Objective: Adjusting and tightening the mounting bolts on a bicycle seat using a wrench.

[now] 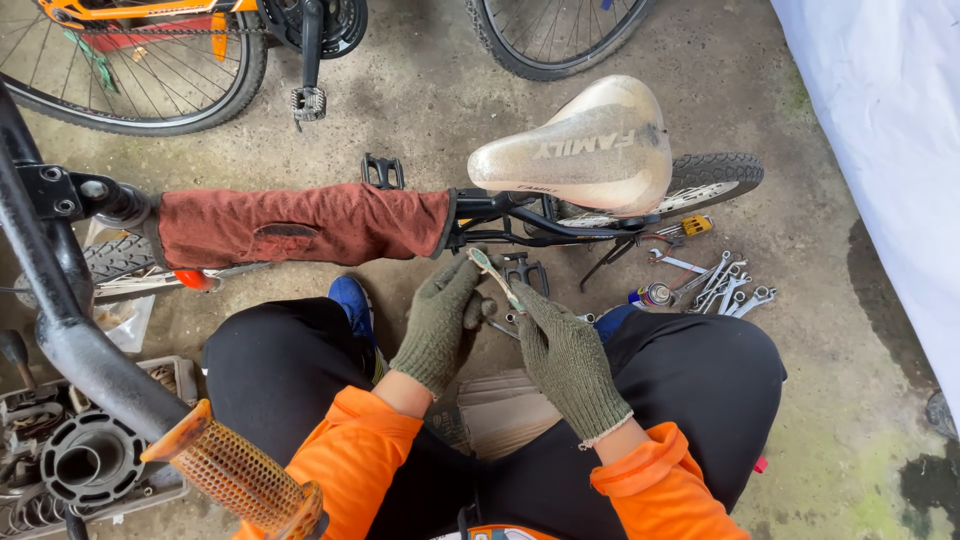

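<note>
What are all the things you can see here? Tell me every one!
small bicycle with cream saddle: one, black frame, lying across the middle
rust-red cloth pad: one, wrapped on the bicycle's top tube
orange rubber handlebar grip: one, bottom left
orange bicycle's wheel: one, black tyre, top left
second black wheel: one, top centre
silver metal spanners: several, on the ground at right
white sheet: one, right edge
grey tray of parts: one, bottom left
thin metal tool: one, silvery, held by both hands
left hand: green knit glove, on the tool
right hand: green knit glove, on the tool
</note>
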